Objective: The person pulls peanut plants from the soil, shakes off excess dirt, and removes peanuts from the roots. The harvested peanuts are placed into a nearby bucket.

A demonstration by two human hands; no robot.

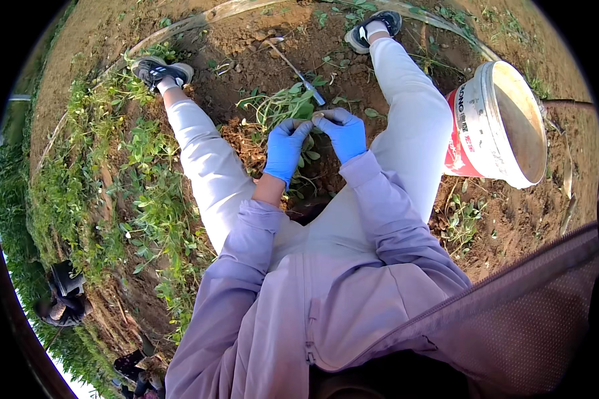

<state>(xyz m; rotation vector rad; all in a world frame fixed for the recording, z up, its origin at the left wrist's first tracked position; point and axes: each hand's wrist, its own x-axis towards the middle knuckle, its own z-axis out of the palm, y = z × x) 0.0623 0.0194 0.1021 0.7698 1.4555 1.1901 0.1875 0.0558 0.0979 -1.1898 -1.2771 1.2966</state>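
Note:
Both hands wear blue gloves with soiled fingertips and meet between my spread knees. My left hand [285, 147] has thumb and forefinger pinched together at the leaves of an uprooted leafy plant [279, 107]; what lies in the pinch is too small to tell. My right hand [342, 130] pinches a small pale piece, perhaps a peanut pod [318, 115], close beside the left fingertips. Just beyond the hands, a thin metal tool with a blue handle [313, 93] lies on the soil, its shaft pointing away from me.
A white and red plastic bucket [471, 124] lies tilted by my right knee, its mouth facing right. Green plants [154, 194] grow in rows at left. A pale hose or strip [179, 26] curves across the soil beyond my shoes. Other people [66, 304] are at the lower left.

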